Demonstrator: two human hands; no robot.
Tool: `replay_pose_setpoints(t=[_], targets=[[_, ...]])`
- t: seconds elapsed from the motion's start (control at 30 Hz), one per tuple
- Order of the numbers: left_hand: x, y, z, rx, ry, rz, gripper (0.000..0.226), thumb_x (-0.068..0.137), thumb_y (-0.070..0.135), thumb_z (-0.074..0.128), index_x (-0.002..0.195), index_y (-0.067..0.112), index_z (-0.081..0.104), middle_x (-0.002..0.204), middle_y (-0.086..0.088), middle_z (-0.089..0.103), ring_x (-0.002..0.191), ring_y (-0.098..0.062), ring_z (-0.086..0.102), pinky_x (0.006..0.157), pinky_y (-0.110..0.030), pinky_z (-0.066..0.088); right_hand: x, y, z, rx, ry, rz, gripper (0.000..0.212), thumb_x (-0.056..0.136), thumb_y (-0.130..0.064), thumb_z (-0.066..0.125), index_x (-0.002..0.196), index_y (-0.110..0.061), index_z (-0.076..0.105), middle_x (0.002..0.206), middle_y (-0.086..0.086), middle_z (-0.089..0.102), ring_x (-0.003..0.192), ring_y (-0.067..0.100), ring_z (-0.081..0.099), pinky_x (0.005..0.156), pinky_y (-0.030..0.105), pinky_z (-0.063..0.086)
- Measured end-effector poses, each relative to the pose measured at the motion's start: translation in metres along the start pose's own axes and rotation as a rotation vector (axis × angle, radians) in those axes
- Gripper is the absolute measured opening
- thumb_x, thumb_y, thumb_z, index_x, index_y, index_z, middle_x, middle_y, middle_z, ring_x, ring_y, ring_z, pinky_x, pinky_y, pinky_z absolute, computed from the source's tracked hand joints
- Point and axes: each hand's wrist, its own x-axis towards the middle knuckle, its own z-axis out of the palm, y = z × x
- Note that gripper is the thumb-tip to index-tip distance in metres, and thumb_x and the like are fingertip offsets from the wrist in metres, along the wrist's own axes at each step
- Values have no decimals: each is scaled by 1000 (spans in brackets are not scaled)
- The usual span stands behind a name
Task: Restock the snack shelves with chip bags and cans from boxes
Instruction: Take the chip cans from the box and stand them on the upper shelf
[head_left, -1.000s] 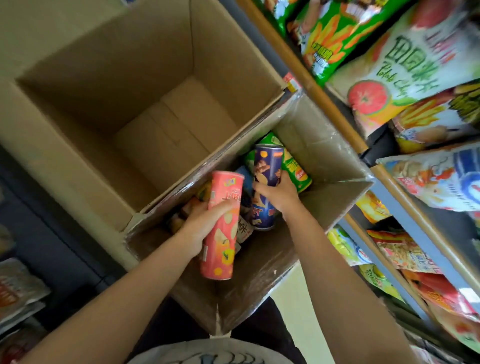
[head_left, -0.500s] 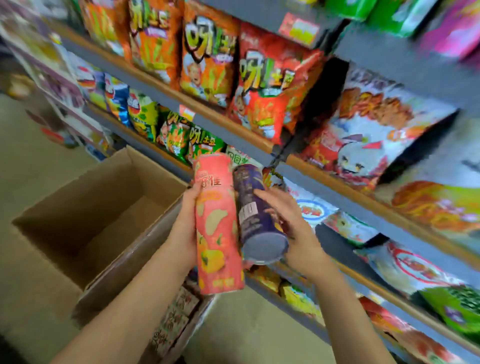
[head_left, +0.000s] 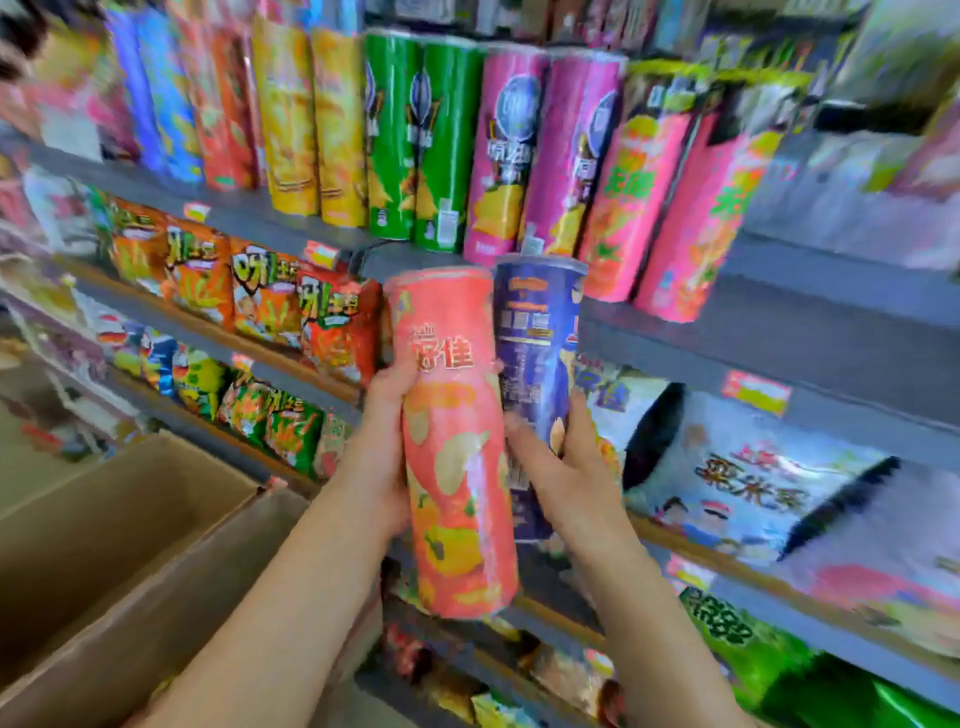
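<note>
We have lifted both cans out of the box: our left hand (head_left: 387, 441) grips the pink can (head_left: 454, 441), our right hand (head_left: 563, 467) the blue can (head_left: 537, 364), now just below the can shelf (head_left: 779, 291), ready for placing.

Bright, even store light with vivid colours. Heavy motion blur smears the shelves (head_left: 779, 312) toward the edges; wide-angle distortion bends them. Centre stays sharpest.

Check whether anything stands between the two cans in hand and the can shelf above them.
Nothing visible does. The left hand grips the salmon can and the right hand the dark blue can, both just below the can shelf. Open air lies between, though standing cans fill the shelf directly above.
</note>
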Motion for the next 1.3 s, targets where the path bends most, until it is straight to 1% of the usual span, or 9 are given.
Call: replay_pose_setpoints(t=[0.2,0.33,0.43,0.53,0.73,0.83,1.0,1.17,1.3], targets=[[39,7,109,109,-191,31,88,22,62,89,93,13,79,80,-10,75,64,-21,70,56,-27,56,6,-67,-86,-27,287,-269,50,81,-34,67,128,-22,54,103,-17,71,90,0,67,77,12,48],[69,4,151,239,-278,98,38,65,43,74,89,14,68,65,1,73,56,-9,68,69,-33,57,26,-96,-151,-103,547,-393,47,77,-45,72,116,-22,57,92,-20,70,83,0,65,80,21,51],[93,-1,158,370,-309,254,99,53,66,82,116,-7,62,55,12,68,50,3,64,81,-22,57,60,-98,-200,-147,626,-379,39,81,-36,77,107,-20,53,91,-12,71,80,7,66,85,36,55],[103,-13,178,296,-206,120,81,52,54,79,117,8,66,102,-16,72,80,-24,72,84,-42,58,96,-85,-232,-159,596,-246,40,82,-24,80,103,-19,46,92,-9,66,83,13,64,87,44,55],[117,-10,204,301,-210,266,34,75,35,71,106,20,67,95,-7,74,84,-22,70,83,-41,58,148,-63,-236,-213,481,-86,62,72,-35,85,115,-17,45,106,4,66,83,19,64,63,30,54],[124,-11,219,379,-207,359,37,75,31,81,108,25,64,87,2,76,77,-15,72,70,-32,58,166,-64,-232,-231,431,-54,57,77,-34,80,118,-16,46,108,7,66,84,19,61,70,34,50],[147,-29,244,537,-144,444,54,64,41,84,112,32,60,106,-1,75,95,-19,73,85,-40,59,156,-77,-240,-253,330,1,39,92,-37,66,121,-15,51,120,6,65,98,20,63,87,40,52],[168,-56,242,766,-60,599,64,78,32,82,132,22,50,112,10,65,96,-2,65,81,-17,50,110,-90,-249,-286,569,-185,44,105,-44,40,105,-4,59,104,16,65,99,27,62,83,39,46],[164,-84,199,1117,-36,777,66,85,37,74,141,22,41,128,6,55,114,-11,56,90,-22,47,84,-73,-247,-379,248,-134,26,97,-46,58,100,-20,61,87,2,68,78,8,65,69,25,49]])
